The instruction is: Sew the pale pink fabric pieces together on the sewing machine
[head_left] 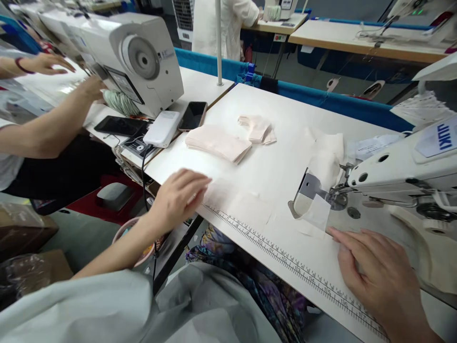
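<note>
Pale fabric piece (pixel 246 205) lay flat on the white sewing table (pixel 285 128), near its ruled front edge, just left of the sewing machine (pixel 400 176). The left hand (pixel 178 195) rested on its left end, fingers loosely spread, gripping nothing. The right hand (pixel 378 276) lay flat and unclenched beside the presser foot, fingertips touching a small white scrap (pixel 317 212).

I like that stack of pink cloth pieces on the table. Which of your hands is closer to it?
Left. The left hand lies flat on the table just below the stack of pink cloth pieces. The right hand is far off, beside the sewing machine.
</note>
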`<state>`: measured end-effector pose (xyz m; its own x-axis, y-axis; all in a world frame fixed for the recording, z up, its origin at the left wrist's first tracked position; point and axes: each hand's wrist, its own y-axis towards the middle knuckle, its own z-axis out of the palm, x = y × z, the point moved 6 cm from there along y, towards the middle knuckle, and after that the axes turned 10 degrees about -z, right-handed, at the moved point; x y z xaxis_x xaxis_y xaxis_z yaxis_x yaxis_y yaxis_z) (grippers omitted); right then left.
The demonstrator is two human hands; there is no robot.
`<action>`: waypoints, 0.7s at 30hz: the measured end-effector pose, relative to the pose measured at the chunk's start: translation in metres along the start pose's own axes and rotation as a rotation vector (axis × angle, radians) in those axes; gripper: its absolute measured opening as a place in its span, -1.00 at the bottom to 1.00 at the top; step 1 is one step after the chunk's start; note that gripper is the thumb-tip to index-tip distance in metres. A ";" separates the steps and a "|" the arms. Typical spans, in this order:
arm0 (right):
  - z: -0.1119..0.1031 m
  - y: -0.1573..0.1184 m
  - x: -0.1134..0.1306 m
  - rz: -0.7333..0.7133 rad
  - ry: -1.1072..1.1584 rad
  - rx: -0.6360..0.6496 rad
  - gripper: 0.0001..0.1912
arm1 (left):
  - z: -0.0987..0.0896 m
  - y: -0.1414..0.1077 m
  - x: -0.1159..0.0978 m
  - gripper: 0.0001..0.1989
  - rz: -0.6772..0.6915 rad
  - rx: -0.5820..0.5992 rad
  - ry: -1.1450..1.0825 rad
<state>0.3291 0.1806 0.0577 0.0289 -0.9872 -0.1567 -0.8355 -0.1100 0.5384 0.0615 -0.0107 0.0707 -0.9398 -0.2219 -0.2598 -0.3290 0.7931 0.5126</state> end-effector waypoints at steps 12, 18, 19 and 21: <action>0.036 0.073 0.030 0.005 0.285 0.120 -0.56 | 0.039 -0.038 -0.088 -0.55 0.150 0.212 -0.145; 0.044 0.065 0.030 0.027 0.283 0.199 -0.52 | 0.055 -0.039 -0.091 -0.53 0.191 0.271 -0.097; 0.043 0.064 0.030 0.027 0.277 0.199 -0.52 | 0.054 -0.039 -0.090 -0.53 0.189 0.275 -0.103; 0.042 0.064 0.030 0.032 0.274 0.177 -0.53 | 0.052 -0.036 -0.089 -0.56 0.192 0.271 -0.127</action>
<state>0.2538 0.1488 0.0528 0.1275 -0.9869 0.0992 -0.9200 -0.0803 0.3836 0.1619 0.0102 0.0324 -0.9575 0.0042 -0.2885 -0.0953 0.9391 0.3302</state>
